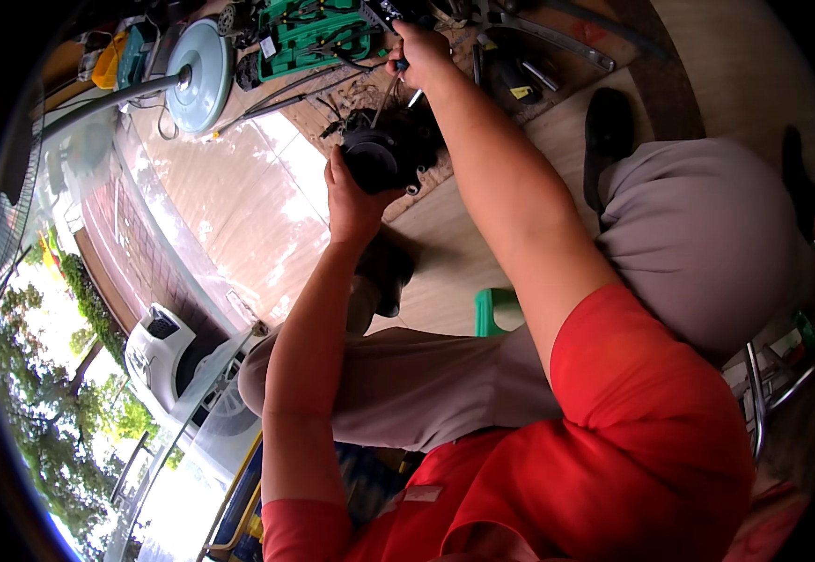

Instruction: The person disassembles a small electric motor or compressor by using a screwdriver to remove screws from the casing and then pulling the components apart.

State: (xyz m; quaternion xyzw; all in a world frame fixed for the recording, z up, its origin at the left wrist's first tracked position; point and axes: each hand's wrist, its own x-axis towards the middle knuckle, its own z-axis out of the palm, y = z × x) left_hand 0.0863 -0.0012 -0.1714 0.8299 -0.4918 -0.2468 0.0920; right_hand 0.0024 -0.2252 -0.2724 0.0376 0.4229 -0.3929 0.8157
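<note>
My left hand (pixel 355 200) is curled around the near side of a black, round, motor-like part (pixel 371 159). Its round end faces up, and small fittings and wires stick out on its far and right sides. Stretched further forward, my right hand (pixel 422 56) has its fingers closed. At its fingertips are a dark piece with pale markings (pixel 382 12) and a small blue bit; I cannot make out what kind of thing it holds. A thin metal rod shows between that hand and the black part.
Beyond my hands lies a green tool case (pixel 309 39). A pale blue round stand base (pixel 200 75) is at the far left, a long wrench (pixel 557 42) at the far right. A green stool (pixel 493 312) shows beside my leg. Glass on the left shows a white car (pixel 159 361) outside.
</note>
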